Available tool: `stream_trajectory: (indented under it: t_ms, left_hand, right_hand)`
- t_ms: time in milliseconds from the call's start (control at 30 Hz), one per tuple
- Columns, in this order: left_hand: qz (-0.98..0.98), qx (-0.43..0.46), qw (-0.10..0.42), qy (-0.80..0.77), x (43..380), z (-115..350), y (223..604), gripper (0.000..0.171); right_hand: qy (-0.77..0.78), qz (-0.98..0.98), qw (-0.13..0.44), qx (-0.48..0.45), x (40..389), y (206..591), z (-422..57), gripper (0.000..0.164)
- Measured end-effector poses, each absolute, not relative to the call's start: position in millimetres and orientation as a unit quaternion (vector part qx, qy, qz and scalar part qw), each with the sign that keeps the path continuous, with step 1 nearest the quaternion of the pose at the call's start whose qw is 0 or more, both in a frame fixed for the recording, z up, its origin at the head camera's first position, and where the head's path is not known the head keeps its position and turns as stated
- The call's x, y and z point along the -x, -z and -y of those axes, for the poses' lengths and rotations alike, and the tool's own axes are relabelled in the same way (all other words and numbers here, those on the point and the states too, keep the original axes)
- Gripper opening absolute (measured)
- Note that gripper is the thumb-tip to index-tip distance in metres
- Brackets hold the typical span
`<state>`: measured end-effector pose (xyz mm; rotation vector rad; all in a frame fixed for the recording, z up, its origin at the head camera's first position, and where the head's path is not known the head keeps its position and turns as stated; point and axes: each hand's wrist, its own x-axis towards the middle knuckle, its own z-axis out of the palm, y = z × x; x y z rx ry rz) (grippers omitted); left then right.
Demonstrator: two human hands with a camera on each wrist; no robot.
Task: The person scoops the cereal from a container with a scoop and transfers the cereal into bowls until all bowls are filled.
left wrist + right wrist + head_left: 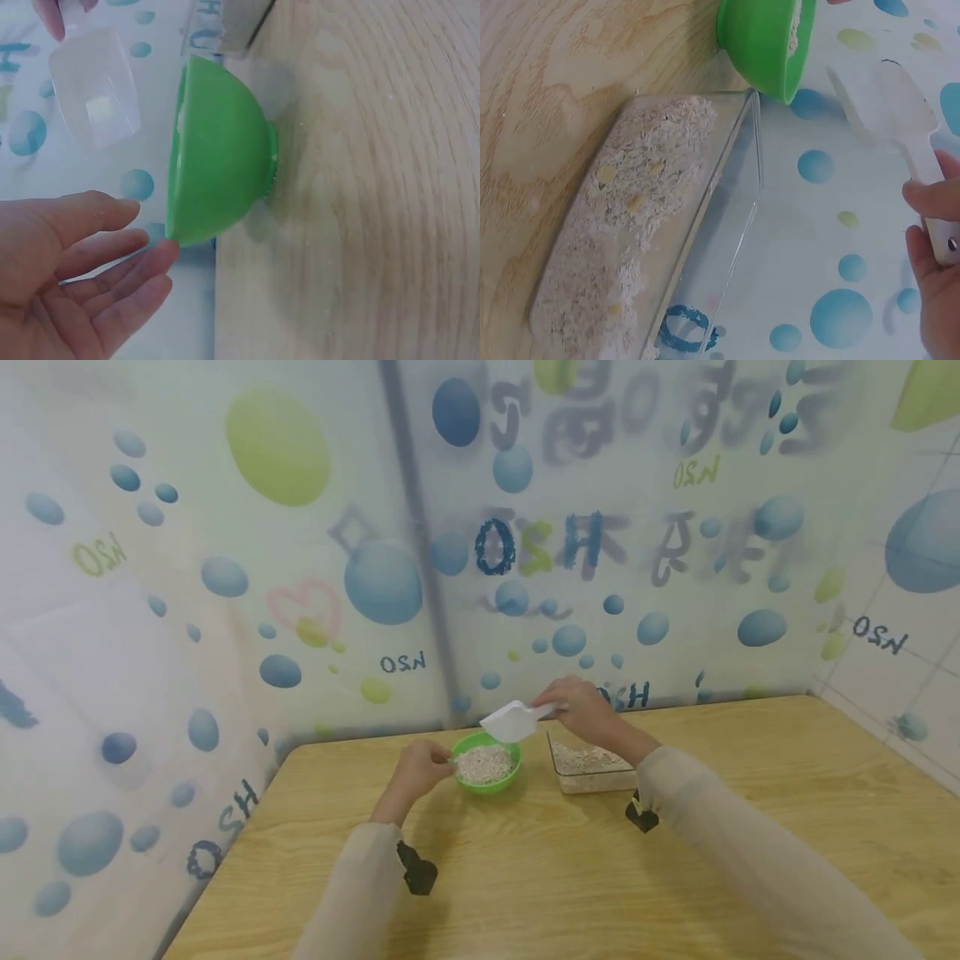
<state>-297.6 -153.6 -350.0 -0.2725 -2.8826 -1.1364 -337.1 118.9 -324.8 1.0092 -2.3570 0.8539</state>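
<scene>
My right hand point(581, 708) grips a white plastic scoop point(512, 722) by its handle, above the far right rim of a green bowl point(487, 787). In the right wrist view the scoop's pan point(891, 101) shows almost no flakes. Pale oat-like flakes point(484, 763) fill much of the bowl, which stands upright on the table. At the bowl's left rim is my left hand point(417, 772); in the left wrist view its loosely bent fingertips point(166, 253) touch the rim, while the thumb stays off it. A clear rectangular container point(596, 783) of similar flakes stands right of the bowl.
The wooden table point(525, 877) reaches back to a light curtain point(360, 668) printed with blue and green dots. My right forearm point(742, 852) passes close to the clear container's right end. A dark wrist mount point(418, 870) hangs under the left sleeve.
</scene>
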Motion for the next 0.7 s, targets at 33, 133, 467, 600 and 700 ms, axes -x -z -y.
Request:
stream_trajectory:
  t_ms: [33,133,467,600,700]
  left_hand:
    - [0.928,0.084,0.017,0.363,297.4,152.7,347.9,0.023]
    - [0.927,0.074,0.020,0.367,297.0,146.8,342.8,0.023]
    - [0.912,0.124,0.016,0.392,293.3,111.5,339.7,0.022]
    - [0.904,0.160,0.022,0.395,292.8,92.4,339.6,0.023]
    - [0.898,0.179,0.017,0.401,292.2,77.5,341.5,0.023]
  right_hand:
    - [-0.308,0.853,0.214,-0.363,337.2,324.4,-121.0,0.026]
    - [-0.317,0.856,0.196,-0.358,338.0,324.5,-128.2,0.024]
    - [-0.335,0.872,0.101,-0.342,321.9,317.6,-167.6,0.025]
    - [-0.324,0.882,0.093,-0.329,318.9,316.6,-189.0,0.025]
    - [-0.316,0.893,0.081,-0.309,316.9,317.5,-205.1,0.025]
